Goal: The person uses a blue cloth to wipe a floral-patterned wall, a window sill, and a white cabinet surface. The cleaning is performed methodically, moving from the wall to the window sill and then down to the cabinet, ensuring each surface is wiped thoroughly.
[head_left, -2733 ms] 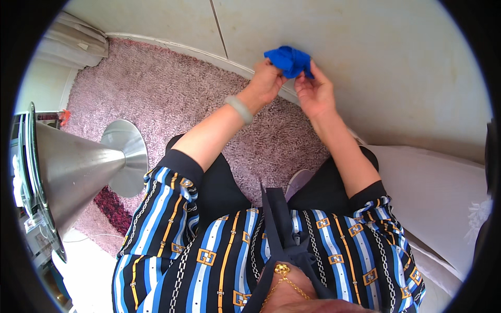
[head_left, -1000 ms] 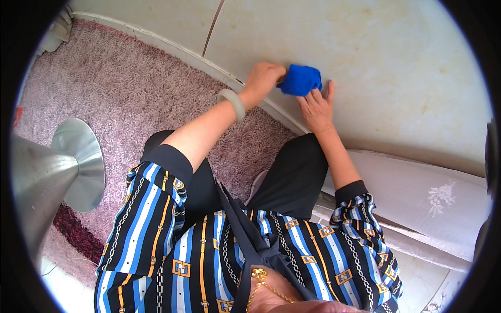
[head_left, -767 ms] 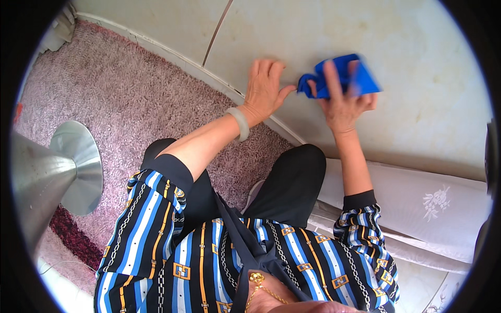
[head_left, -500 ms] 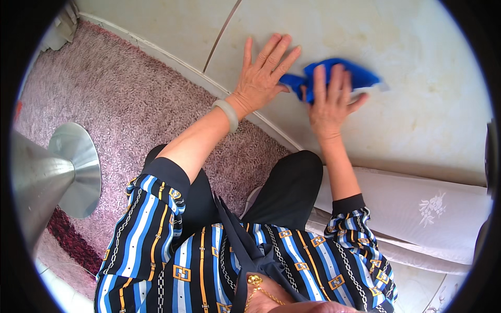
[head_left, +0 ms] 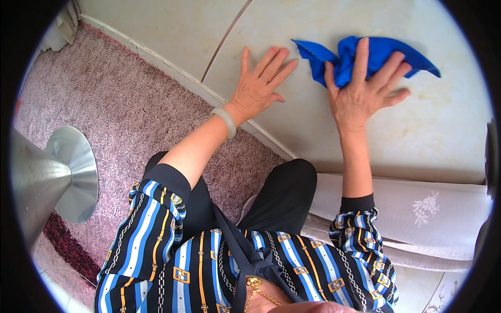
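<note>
My right hand [head_left: 357, 99] has its fingers spread over a blue cloth [head_left: 383, 55] and presses it against the pale marbled wall [head_left: 292, 115]. Some of the cloth is bunched between thumb and index finger, while its loose ends stick out to either side. To the left, my left hand [head_left: 258, 86] lies against the same wall with its fingers stretched apart and nothing in it. A pale bangle [head_left: 225, 122] circles my left wrist. A gap separates my left hand from the cloth.
Beneath me is a shaggy pinkish rug [head_left: 120, 99], running up to a white skirting strip [head_left: 172, 63]. A metal stand with a round base [head_left: 78, 172] is at the left. White fabric with an embroidered flower [head_left: 386, 208] covers something low at the right.
My right hand and the blue cloth have slid right and slightly up along the wall, away from my left hand. The cloth is more spread out. My left hand has barely shifted.
</note>
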Demonstrator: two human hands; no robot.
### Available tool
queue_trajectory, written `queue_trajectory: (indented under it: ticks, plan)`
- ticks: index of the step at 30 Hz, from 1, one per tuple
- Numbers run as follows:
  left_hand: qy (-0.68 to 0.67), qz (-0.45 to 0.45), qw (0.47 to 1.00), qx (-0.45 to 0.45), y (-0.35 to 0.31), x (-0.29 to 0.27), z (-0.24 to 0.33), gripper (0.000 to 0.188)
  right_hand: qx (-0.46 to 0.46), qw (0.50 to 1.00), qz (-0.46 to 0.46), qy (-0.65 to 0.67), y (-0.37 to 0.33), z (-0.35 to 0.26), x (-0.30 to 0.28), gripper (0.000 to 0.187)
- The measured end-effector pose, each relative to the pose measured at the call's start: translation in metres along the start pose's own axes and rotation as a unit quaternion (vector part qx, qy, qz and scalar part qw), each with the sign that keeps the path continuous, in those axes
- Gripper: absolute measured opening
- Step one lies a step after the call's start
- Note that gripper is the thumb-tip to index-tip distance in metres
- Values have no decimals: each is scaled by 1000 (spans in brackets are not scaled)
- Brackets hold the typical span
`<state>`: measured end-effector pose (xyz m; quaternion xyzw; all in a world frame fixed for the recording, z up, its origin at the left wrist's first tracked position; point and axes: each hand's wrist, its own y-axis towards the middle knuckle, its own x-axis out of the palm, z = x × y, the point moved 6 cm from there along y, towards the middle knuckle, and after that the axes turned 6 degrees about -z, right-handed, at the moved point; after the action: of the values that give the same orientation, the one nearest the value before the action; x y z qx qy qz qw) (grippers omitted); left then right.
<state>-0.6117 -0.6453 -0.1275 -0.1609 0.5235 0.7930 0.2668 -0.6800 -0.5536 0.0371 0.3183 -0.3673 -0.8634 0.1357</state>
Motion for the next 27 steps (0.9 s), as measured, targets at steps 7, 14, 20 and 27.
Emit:
queue_trajectory:
  ticks: [7, 14, 20, 27]
  plan:
    - [8, 0, 1000, 3, 1, -2, -3, 97, -152, 963, -219, 25, -112, -59, 49, 66]
    - [14, 9, 1000, 17, 1, -4, -8, 92, -178, 967, -178, 37, -99, -42, 35, 74]
    - [54, 24, 998, -35, 1, -13, -9, 111, 2, 1000, -10, -17, 10, 2, -10, 68]
    - [-12, 15, 997, -80, 0, -8, -19, 113, -73, 971, -219, 65, -59, -36, 28, 91]
